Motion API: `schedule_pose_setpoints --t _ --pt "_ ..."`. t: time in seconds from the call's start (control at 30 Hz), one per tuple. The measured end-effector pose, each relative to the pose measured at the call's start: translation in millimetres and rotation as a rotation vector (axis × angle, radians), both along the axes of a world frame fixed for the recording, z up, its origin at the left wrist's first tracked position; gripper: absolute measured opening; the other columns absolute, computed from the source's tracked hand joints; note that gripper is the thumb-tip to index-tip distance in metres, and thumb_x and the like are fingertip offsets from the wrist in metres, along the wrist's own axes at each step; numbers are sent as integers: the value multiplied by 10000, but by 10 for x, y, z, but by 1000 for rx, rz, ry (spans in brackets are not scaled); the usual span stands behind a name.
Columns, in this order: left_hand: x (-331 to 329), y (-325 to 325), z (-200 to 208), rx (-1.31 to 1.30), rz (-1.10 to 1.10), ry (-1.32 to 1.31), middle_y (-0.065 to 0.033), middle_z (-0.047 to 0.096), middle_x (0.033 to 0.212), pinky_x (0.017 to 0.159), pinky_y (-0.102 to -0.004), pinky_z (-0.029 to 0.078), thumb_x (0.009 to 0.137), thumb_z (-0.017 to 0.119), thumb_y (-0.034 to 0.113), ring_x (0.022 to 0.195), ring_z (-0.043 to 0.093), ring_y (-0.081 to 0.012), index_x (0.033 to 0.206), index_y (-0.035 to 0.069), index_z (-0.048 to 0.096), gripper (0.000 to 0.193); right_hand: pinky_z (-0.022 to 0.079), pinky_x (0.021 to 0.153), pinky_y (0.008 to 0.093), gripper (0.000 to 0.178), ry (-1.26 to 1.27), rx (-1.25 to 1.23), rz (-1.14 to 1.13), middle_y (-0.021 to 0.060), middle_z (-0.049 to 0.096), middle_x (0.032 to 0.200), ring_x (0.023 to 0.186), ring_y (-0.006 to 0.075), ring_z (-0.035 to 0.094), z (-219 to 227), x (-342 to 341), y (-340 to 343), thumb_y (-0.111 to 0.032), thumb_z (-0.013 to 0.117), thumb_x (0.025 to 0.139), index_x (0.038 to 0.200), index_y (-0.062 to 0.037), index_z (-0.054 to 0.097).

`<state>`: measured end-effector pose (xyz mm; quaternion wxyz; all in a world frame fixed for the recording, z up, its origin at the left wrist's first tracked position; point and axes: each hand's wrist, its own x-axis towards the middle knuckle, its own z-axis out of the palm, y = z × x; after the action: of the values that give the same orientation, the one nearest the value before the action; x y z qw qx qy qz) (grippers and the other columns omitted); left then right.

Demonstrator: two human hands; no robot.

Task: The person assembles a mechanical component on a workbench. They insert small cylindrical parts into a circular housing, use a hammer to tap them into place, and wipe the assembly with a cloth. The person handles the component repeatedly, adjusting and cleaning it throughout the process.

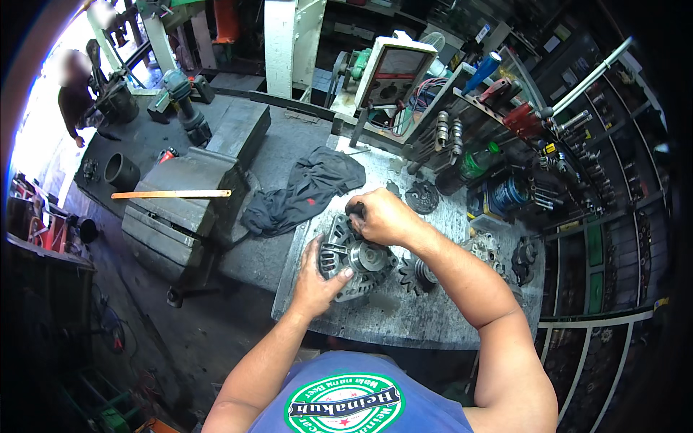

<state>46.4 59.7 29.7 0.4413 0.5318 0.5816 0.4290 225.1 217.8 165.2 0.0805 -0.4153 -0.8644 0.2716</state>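
An alternator (369, 257) with a round pulley and slotted metal housing rests on the metal-topped bench in front of me. My left hand (315, 283) grips its left side, the thumb lying over the front face and the fingers along the outer edge. Over the housing's far edge, my right hand (388, 218) is closed, its fingers curled down. Something dark shows at those fingertips, but I cannot make out what it is. Beside the alternator, partly behind my right forearm, lies a finned metal rotor (415, 277).
A dark cloth (307, 189) lies left of the alternator. Further left stands a large bench vise (173, 216) with a flat orange-brown strip (172, 194) across it. Loose parts, a green bottle (482, 160) and tool racks line the right. Another person (76, 101) is at far left.
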Motion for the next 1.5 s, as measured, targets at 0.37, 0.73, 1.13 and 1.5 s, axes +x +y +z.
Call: schedule_pose_setpoints --t 0.37,0.73,1.13,1.5 --pt "3 -19 -63 -9 11 -3 -330 418 1714 1326 -509 386 897 938 463 1597 454 -458 1733 -35 348 1139 646 868 494 232 -91 -89 -75 281 799 953 939 457 807 -10 -49 76 -149 746 913 1071 -7 838" --pt "8 -3 -52 3 7 -61 -319 469 1676 1305 -493 408 888 938 424 1564 496 -447 1726 -43 356 1122 614 828 492 202 -60 -99 -72 279 782 946 884 440 792 -66 -25 127 -103 733 922 1075 4 811" --pt "-6 15 -62 0 -17 -93 -333 486 1666 1306 -501 400 896 905 481 1566 496 -444 1721 -65 358 1130 627 856 536 191 -81 36 22 297 779 938 946 494 780 -25 -101 130 -125 735 910 1032 6 803" --pt "-2 5 -65 10 -10 -87 -340 475 1671 1310 -505 391 902 899 483 1574 484 -449 1721 -73 351 1131 622 863 525 224 -88 -67 -56 309 776 949 959 481 786 61 -59 117 -141 744 922 1073 7 816"
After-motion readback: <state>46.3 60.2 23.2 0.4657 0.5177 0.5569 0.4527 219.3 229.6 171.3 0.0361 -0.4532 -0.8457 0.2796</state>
